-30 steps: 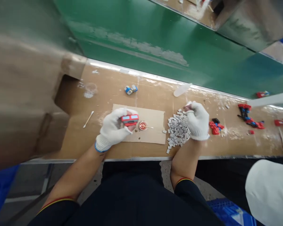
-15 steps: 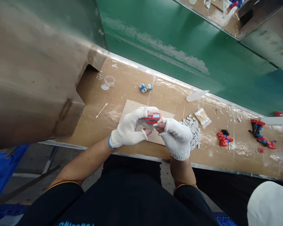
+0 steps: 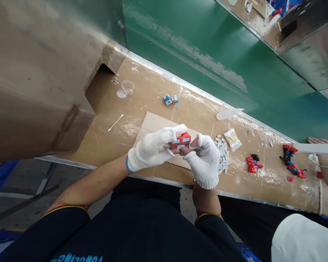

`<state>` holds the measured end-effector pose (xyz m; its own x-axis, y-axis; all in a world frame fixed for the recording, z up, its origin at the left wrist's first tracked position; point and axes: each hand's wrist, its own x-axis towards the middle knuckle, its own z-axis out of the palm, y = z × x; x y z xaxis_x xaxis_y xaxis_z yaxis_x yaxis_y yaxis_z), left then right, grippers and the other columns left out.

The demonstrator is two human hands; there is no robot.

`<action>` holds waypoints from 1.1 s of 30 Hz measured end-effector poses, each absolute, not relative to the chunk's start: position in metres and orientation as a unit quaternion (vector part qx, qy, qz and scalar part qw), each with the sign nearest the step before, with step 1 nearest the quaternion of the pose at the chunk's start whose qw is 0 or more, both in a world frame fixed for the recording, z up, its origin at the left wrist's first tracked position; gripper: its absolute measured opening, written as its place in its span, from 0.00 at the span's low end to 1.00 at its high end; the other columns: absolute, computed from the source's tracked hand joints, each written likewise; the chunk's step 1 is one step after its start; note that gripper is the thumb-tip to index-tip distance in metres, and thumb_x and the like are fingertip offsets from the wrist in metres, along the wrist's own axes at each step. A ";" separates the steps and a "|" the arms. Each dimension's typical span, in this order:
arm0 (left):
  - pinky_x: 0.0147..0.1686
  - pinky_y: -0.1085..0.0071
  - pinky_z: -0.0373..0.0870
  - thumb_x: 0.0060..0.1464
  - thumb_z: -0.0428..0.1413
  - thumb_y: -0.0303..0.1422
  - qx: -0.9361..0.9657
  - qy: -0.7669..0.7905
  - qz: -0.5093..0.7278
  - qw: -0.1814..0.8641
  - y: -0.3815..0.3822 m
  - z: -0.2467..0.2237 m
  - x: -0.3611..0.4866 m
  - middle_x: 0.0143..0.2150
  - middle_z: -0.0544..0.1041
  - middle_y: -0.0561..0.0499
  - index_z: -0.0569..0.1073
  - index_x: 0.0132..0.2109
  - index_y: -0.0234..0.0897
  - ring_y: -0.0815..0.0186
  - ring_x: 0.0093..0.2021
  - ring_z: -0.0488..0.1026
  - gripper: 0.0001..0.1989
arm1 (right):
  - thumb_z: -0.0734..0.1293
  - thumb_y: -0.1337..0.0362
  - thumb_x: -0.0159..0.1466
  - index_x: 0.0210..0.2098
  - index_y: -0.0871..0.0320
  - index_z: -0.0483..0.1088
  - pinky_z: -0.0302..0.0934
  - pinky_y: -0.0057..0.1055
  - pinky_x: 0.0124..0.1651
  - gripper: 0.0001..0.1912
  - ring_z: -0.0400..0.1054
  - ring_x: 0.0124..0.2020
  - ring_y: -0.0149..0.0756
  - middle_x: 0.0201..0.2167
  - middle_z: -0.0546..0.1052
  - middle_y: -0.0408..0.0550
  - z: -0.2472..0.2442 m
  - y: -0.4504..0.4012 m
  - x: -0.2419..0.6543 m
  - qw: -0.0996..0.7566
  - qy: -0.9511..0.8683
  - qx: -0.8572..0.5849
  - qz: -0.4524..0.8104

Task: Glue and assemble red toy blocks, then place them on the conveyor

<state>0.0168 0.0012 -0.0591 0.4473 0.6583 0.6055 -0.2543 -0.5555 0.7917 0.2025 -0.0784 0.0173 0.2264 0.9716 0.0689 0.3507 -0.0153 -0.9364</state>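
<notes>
A red toy part (image 3: 184, 138) with light blue window-like panels is held between my two hands, above a piece of cardboard (image 3: 150, 120). My left hand (image 3: 153, 145), in a white glove with bare fingertips, grips its left end between thumb and fingers. Gloved the same way, my right hand (image 3: 203, 156) has its fingertips closed at the right end and underside. A small light grey piece (image 3: 180, 146) shows against the underside, by the right fingertips; whether it is fixed there I cannot tell. Beside my right hand lies a pile of small grey pieces (image 3: 222, 154).
On the bench lie a cotton swab (image 3: 115, 123), a clear cup (image 3: 128, 87), blue-and-grey blocks (image 3: 167, 99), a translucent blade-shaped strip (image 3: 229, 114), a swab packet (image 3: 232, 139) and red-and-blue toy parts (image 3: 253, 165). A co-worker's hand (image 3: 319, 141) rests at the far right. Metal housing (image 3: 43, 91) stands left.
The red part has tilted and shifted slightly right, and my right fingers have closed in against its underside. A co-worker's hand and forearm have come into view at the right.
</notes>
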 end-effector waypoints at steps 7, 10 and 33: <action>0.66 0.61 0.90 0.76 0.67 0.30 0.710 0.165 0.496 0.472 0.000 -0.054 0.015 0.70 0.86 0.39 0.77 0.75 0.44 0.52 0.66 0.89 0.25 | 0.79 0.61 0.68 0.33 0.51 0.74 0.68 0.30 0.30 0.12 0.71 0.25 0.31 0.26 0.78 0.36 0.023 -0.073 0.200 0.468 -0.552 -0.624 0.295; 0.54 0.69 0.93 0.72 0.68 0.28 0.691 0.175 0.465 0.526 0.002 -0.041 0.011 0.64 0.90 0.41 0.81 0.70 0.42 0.56 0.55 0.93 0.23 | 0.79 0.65 0.69 0.36 0.50 0.78 0.72 0.30 0.31 0.08 0.76 0.27 0.32 0.29 0.82 0.37 0.021 -0.072 0.199 0.489 -0.602 -0.595 0.211; 0.51 0.65 0.93 0.71 0.70 0.37 0.657 0.173 0.458 0.574 -0.007 -0.036 0.013 0.50 0.90 0.45 0.82 0.56 0.41 0.56 0.50 0.93 0.12 | 0.71 0.66 0.77 0.38 0.48 0.67 0.64 0.33 0.29 0.12 0.70 0.25 0.32 0.28 0.75 0.34 0.031 -0.071 0.194 0.430 -0.711 -0.551 0.077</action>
<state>0.0128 -0.0066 -0.0357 0.5214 0.7521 0.4032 -0.2989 -0.2816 0.9118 0.1940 -0.0709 0.0312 -0.0228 0.8500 0.5263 0.7168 0.3809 -0.5840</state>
